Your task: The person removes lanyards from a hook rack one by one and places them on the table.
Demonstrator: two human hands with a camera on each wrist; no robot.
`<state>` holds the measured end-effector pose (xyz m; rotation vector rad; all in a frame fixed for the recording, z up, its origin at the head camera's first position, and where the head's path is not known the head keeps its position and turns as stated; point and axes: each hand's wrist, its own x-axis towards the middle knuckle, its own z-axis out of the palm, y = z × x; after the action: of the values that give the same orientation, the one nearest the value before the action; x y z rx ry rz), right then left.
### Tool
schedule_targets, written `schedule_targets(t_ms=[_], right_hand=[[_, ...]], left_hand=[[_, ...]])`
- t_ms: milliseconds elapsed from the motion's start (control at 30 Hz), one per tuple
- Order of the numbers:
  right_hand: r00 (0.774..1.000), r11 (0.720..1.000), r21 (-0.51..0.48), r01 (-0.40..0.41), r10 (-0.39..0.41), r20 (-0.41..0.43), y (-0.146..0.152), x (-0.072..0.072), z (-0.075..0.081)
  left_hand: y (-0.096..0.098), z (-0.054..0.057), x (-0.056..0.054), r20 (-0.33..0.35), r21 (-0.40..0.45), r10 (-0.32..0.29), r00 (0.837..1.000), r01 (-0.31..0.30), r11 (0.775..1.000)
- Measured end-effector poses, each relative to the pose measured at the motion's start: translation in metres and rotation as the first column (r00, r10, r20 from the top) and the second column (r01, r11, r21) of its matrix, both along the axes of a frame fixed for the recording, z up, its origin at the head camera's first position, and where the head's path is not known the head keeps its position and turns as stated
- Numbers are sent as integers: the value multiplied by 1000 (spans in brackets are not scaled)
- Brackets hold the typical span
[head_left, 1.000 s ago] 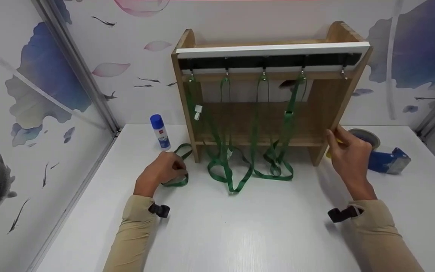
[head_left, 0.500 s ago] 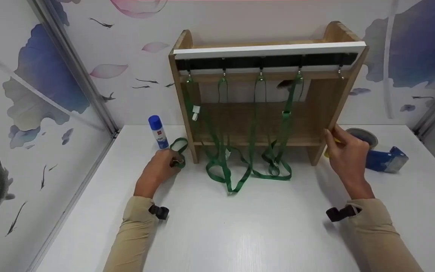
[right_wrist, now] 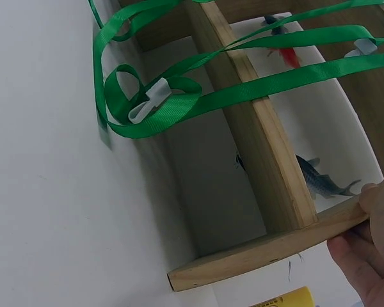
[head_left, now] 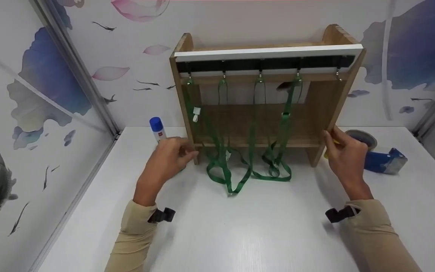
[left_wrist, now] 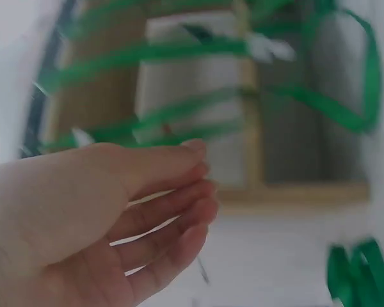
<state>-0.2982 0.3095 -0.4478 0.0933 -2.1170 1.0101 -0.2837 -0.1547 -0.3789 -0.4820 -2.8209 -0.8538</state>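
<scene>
A wooden rack [head_left: 221, 117] stands on the white table, with a black hook strip [head_left: 242, 65] across its front. Several green lanyards [head_left: 286, 122] hang from its hooks, their lower loops lying on the tabletop. The rightmost hook [head_left: 338, 74] carries no lanyard. My left hand [head_left: 166, 160] is raised by the rack's left side, fingers extended and holding nothing. Below it, a loose green lanyard [left_wrist: 371, 263] lies on the table, mostly hidden in the head view. My right hand [head_left: 347, 162] grips the rack's right side panel [right_wrist: 269, 256] between thumb and fingers.
A blue-capped bottle [head_left: 157, 124] stands left of the rack, partly behind my left hand. Beyond my right hand are a tape roll [head_left: 361, 138] and a blue tape dispenser [head_left: 385, 162]. A yellow object [right_wrist: 294, 299] lies beside the rack. Printed walls enclose the table.
My left hand held the loose green lanyard, shifted it back toward the bottle and let it go. It has since risen toward the rack. My right hand keeps its grip on the panel.
</scene>
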Motion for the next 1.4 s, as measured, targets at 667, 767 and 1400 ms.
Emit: schedule_targets(t_ms=[667, 767, 1400], right_hand=[[1000, 1000, 9, 18, -18, -26, -1, -2, 1], [1000, 1000, 12, 18, -18, -18, -1, -2, 0], [998, 1000, 9, 1, -1, -61, 0, -3, 1]], left_hand=[[204, 22, 14, -340, 325, -104, 935, 220, 919], [221, 21, 3, -359, 339, -59, 932, 189, 922], [252, 8, -21, -433, 385, 81, 898, 103, 917]])
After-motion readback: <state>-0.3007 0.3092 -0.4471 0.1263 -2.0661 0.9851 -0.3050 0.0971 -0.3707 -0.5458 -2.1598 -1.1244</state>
